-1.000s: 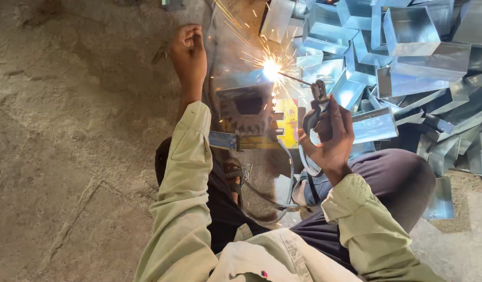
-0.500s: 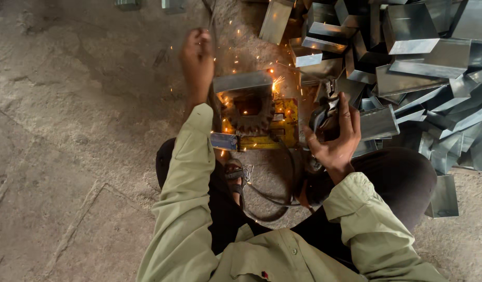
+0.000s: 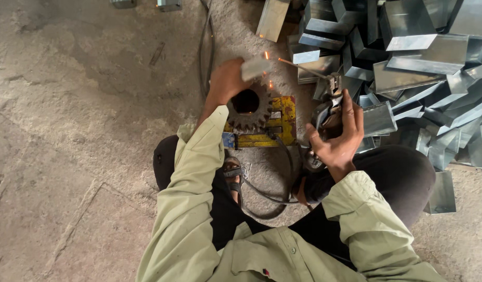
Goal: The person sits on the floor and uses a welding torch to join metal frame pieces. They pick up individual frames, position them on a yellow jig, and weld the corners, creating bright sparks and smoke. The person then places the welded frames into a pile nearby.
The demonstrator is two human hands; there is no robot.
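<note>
Metal fab/welding workshop w/ rough grey concrete floor (image 3: 68, 130): heap of folded grey sheet-metal channel pieces (image 3: 408, 57), rusty toothed steel gear (image 3: 248, 107) on yellow steel jig plate (image 3: 277, 128), black welding cable (image 3: 207, 47), orange sparks (image 3: 267, 55).
</note>
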